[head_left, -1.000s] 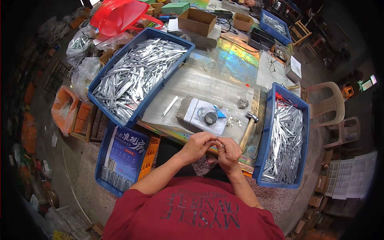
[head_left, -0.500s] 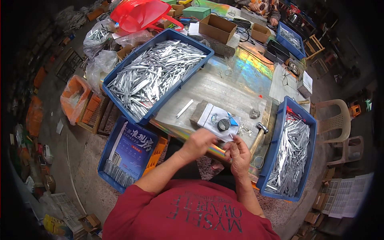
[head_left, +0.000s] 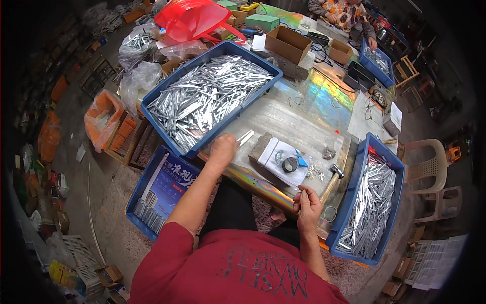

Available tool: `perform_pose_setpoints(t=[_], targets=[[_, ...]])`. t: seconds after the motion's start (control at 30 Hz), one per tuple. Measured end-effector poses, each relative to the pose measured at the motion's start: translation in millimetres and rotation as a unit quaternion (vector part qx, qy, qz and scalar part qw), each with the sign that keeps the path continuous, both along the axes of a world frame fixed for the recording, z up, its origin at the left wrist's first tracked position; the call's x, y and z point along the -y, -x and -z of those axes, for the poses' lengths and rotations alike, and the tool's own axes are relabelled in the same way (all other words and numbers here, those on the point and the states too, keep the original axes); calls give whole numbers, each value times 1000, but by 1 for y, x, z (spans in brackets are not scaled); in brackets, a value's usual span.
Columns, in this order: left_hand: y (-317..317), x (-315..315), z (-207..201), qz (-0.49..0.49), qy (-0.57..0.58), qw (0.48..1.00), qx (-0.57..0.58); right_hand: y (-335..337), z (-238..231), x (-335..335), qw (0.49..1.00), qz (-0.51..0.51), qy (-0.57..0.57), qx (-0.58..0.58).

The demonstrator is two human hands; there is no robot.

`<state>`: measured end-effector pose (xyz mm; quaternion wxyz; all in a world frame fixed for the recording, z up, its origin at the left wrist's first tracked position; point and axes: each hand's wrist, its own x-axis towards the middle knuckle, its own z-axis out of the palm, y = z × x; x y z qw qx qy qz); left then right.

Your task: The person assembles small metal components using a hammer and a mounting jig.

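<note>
My left hand (head_left: 224,149) is closed at the near end of two slim silvery metal strips (head_left: 246,137) lying side by side on the table; it appears to grip one of them. My right hand (head_left: 308,206) is held at the table's front edge with thumb and fingers pinched together; whatever is between them is too small to make out. Between the hands sits a stone block (head_left: 260,148) topped with white paper (head_left: 273,154). On the paper stand a small round black container (head_left: 289,164) and a blue piece (head_left: 302,161). Small metal bits (head_left: 317,173) lie beside it.
A large blue bin (head_left: 148,112) of metal strips stands left, another blue bin (head_left: 334,226) right. A hammer (head_left: 331,183) lies near the right bin. Below left is a blue tray (head_left: 132,195) with a poster. Across the table, a person's hand (head_left: 372,43) reaches into another bin.
My left hand has moved left, away from my right hand, to the metal strip on the table. A second strip now shows beside the first. My right hand stays pinched near the edge.
</note>
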<state>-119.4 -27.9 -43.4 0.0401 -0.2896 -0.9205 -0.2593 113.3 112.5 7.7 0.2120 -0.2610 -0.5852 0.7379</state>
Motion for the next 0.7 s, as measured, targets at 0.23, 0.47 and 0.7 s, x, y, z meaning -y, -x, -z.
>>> perform_pose_setpoints(t=[0.23, 0.47, 0.7], targets=[[-3, 5, -49, 9, -177, 982, -59, -3, 7, -4, 1000, 12, -10, 11], [85, 45, -35, -71, 31, 996, 52, -4, 11, -1, 1000, 1, -15, 10], [105, 44, -20, -98, 74, 982, 141, -5, 16, 1, 1000, -10, -18, 17]])
